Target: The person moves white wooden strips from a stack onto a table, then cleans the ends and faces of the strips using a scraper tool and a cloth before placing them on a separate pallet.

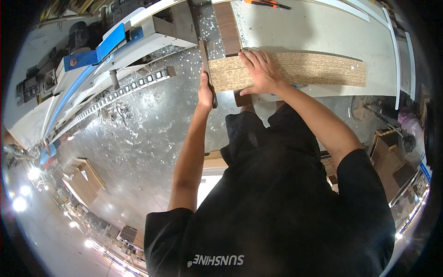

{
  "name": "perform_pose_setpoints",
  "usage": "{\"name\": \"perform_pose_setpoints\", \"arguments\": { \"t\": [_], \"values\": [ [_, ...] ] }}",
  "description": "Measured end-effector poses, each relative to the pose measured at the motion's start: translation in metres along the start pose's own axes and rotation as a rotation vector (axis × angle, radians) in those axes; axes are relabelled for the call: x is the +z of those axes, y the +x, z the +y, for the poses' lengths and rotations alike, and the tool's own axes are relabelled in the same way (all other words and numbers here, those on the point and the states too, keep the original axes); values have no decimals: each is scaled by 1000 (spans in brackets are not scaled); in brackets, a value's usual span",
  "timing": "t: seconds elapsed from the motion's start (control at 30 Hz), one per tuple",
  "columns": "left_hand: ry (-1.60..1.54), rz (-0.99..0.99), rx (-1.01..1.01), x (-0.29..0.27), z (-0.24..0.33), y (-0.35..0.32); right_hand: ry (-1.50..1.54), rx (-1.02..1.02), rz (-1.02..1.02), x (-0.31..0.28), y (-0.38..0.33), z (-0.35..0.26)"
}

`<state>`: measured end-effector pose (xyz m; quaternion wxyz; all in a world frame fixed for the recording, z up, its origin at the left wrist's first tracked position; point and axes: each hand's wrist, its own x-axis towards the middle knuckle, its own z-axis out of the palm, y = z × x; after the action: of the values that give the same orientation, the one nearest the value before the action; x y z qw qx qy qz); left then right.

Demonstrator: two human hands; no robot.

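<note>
A stack of particleboard strips (318,69), with rough tan edges facing up, lies across the near part of the pale work surface. My right hand (263,74) spans the stack near its left end, with the fingers over the far side and the thumb at the near side. My left hand (206,92) is closed around the near end of a long flat file (204,54). The file lies along the left end of the strips and points away from me. Its contact with the board edges is partly hidden by my hand.
A brown wood-grain board (226,27) lies beyond the strips. An orange and black hand tool (267,4) rests at the far edge. At left stands a white and blue machine (110,46) with a slotted rail (115,93). White chips litter the grey floor (138,134).
</note>
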<state>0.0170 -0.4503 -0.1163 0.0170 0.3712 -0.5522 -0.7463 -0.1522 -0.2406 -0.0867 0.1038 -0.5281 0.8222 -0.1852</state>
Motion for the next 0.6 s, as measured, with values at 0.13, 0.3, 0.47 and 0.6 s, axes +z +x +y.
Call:
{"name": "perform_pose_setpoints", "arguments": {
  "t": [0.13,0.3,0.47,0.6],
  "values": [
    [-145,-8,-17,7,4,0,-42,-15,67,7,-2,5],
    [-156,-15,3,1,-2,2,-39,11,86,5,3,-3],
    [-77,-10,-23,10,7,-3,-50,46,25,7,3,1],
    [38,4,32,-6,-5,4,-76,40,32,3,5,-4]
  ]
}}
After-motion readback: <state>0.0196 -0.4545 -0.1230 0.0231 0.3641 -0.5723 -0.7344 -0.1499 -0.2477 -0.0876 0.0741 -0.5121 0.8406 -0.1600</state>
